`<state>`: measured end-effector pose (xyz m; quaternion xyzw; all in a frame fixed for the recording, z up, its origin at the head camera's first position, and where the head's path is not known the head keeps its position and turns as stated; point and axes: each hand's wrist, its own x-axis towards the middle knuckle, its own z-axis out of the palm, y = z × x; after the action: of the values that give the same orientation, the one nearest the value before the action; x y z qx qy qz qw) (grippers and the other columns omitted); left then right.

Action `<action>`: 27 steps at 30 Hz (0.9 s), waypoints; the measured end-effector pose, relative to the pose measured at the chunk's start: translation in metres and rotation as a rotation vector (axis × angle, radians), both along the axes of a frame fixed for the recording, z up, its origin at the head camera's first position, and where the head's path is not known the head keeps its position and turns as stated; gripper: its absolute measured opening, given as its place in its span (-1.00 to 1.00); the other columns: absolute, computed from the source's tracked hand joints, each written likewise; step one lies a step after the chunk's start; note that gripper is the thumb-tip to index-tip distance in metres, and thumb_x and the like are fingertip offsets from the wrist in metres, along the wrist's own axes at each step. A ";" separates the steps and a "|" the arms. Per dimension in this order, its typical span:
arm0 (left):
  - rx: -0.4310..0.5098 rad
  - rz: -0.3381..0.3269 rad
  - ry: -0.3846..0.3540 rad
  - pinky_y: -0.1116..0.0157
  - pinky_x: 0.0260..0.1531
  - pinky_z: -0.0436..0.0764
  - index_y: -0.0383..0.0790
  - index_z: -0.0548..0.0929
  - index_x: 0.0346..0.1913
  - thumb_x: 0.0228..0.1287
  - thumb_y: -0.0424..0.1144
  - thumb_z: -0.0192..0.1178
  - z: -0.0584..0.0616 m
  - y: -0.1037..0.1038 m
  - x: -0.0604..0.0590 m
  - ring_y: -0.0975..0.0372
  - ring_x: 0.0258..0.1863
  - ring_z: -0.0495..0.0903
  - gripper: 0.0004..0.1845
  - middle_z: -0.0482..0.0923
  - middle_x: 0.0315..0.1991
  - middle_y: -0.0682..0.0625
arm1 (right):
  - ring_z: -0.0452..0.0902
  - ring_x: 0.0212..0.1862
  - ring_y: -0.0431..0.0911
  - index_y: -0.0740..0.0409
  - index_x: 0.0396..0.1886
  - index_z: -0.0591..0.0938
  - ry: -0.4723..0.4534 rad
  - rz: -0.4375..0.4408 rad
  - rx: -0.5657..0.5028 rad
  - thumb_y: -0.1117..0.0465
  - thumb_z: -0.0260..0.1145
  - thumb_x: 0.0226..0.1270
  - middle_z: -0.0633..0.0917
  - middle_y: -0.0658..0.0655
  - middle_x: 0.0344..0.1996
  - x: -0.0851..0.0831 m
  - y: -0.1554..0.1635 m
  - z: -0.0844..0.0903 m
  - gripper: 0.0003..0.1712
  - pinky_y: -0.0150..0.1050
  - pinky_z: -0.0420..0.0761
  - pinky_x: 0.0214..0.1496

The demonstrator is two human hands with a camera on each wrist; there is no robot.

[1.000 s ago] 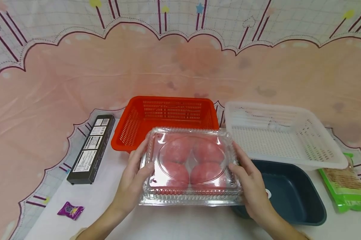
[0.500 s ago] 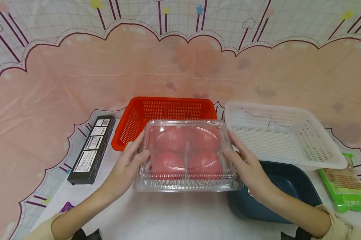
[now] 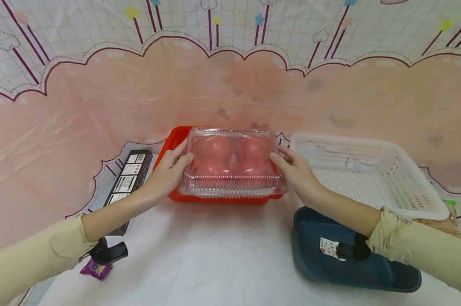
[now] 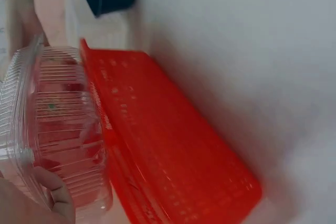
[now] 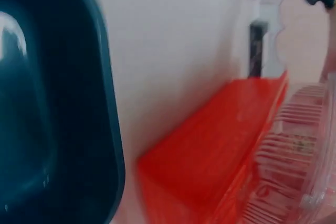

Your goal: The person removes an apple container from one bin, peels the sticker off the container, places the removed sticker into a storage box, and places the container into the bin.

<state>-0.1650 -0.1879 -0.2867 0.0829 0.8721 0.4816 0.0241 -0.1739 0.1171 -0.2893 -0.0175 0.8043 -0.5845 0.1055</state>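
Observation:
A clear plastic clamshell box [image 3: 232, 185] with several round red fruits [image 3: 219, 148] inside is held between both hands. My left hand [image 3: 171, 168] grips its left side, thumb up on the lid's edge. On the opposite side my right hand [image 3: 297, 172] holds it the same way. Below and behind the box is the red plastic basket [image 3: 178, 135], mostly covered by it in the head view. In the left wrist view the clear box [image 4: 63, 124] overlaps the rim of the basket [image 4: 168, 129], with curled left-hand fingers [image 4: 58, 192] at its edge.
A white perforated basket [image 3: 353, 182] stands at the back right, a dark blue basin [image 3: 311, 255] in front of it under the right forearm. A long black box [image 3: 129, 174] and a purple-wrapped sweet [image 3: 96, 270] lie on the left. A green-edged packet [image 3: 450, 221] is partly hidden at right.
Both hands have carried the clamshell box forward, away from the body, from in front of the red basket to over it. The head view has shifted slightly.

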 end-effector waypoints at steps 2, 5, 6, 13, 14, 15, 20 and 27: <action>-0.046 -0.001 0.022 -0.09 0.29 0.44 0.03 -0.04 0.55 0.52 0.04 -0.24 -0.003 -0.001 -0.014 -0.02 0.28 0.26 -0.37 0.29 0.26 -0.26 | 0.33 0.36 0.13 -0.05 0.55 0.08 -0.012 -0.003 0.028 -0.11 0.05 0.49 0.36 0.26 0.37 -0.013 -0.005 -0.001 -0.26 0.06 0.42 0.38; -0.097 -0.004 0.069 -0.01 0.24 0.52 -0.05 -0.03 0.55 0.53 -0.01 -0.26 -0.009 -0.004 -0.036 0.00 0.13 0.44 -0.38 0.45 0.13 -0.29 | 0.33 0.37 0.11 -0.06 0.56 0.06 -0.031 -0.015 0.088 -0.09 0.05 0.49 0.33 0.23 0.41 -0.032 -0.013 -0.003 -0.25 0.04 0.43 0.38; -0.117 -0.007 0.080 0.04 0.19 0.57 -0.06 -0.03 0.55 0.53 -0.03 -0.28 -0.010 -0.005 -0.042 0.03 0.03 0.50 -0.39 0.53 0.03 -0.27 | 0.34 0.36 0.11 -0.04 0.55 0.06 -0.031 -0.015 0.098 -0.08 0.05 0.49 0.33 0.23 0.41 -0.038 -0.015 -0.004 -0.26 0.04 0.44 0.37; -0.243 -0.063 0.100 0.16 -0.15 0.73 -0.18 0.01 0.54 0.53 -0.10 -0.27 -0.023 -0.010 -0.075 0.15 -0.43 0.59 -0.40 0.66 -0.32 -0.17 | 0.41 0.30 0.12 0.05 0.55 0.05 -0.098 -0.017 0.135 0.00 0.05 0.51 0.38 0.24 0.37 -0.066 -0.025 -0.014 -0.27 0.05 0.49 0.33; -0.260 -0.071 0.095 0.14 -0.11 0.72 -0.19 0.02 0.54 0.53 -0.10 -0.27 -0.024 -0.010 -0.077 0.14 -0.40 0.60 -0.40 0.67 -0.30 -0.18 | 0.42 0.29 0.13 0.06 0.55 0.05 -0.110 -0.012 0.131 0.01 0.05 0.51 0.40 0.25 0.36 -0.068 -0.026 -0.016 -0.27 0.05 0.49 0.33; -0.273 -0.076 0.086 0.14 -0.08 0.72 -0.20 0.03 0.53 0.53 -0.10 -0.27 -0.026 -0.011 -0.079 0.14 -0.38 0.61 -0.40 0.68 -0.26 -0.18 | 0.43 0.28 0.13 0.07 0.55 0.04 -0.119 -0.006 0.129 0.03 0.05 0.52 0.41 0.26 0.35 -0.070 -0.027 -0.018 -0.27 0.05 0.49 0.33; -0.324 -0.071 0.021 0.02 0.15 0.57 -0.25 -0.04 0.54 0.53 -0.08 -0.29 -0.032 -0.015 -0.085 0.01 -0.08 0.64 -0.37 0.60 0.08 -0.27 | 0.46 0.25 0.11 0.07 0.55 0.05 -0.119 0.041 0.161 0.03 0.05 0.52 0.45 0.23 0.33 -0.073 -0.031 -0.024 -0.27 0.01 0.50 0.32; -0.413 -0.100 -0.032 -0.08 0.28 0.39 -0.44 -0.15 0.51 0.55 -0.12 -0.28 -0.045 -0.017 -0.083 -0.12 0.22 0.49 -0.33 0.33 0.34 -0.38 | 0.50 0.17 0.08 0.13 0.51 0.14 -0.098 0.088 0.247 0.06 0.02 0.54 0.51 0.22 0.26 -0.076 -0.042 -0.039 -0.35 0.00 0.52 0.31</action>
<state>-0.2483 -0.2052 -0.3316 0.1114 0.9466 0.2922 0.0784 -0.2500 0.0751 -0.3281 -0.0110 0.8626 -0.4758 0.1714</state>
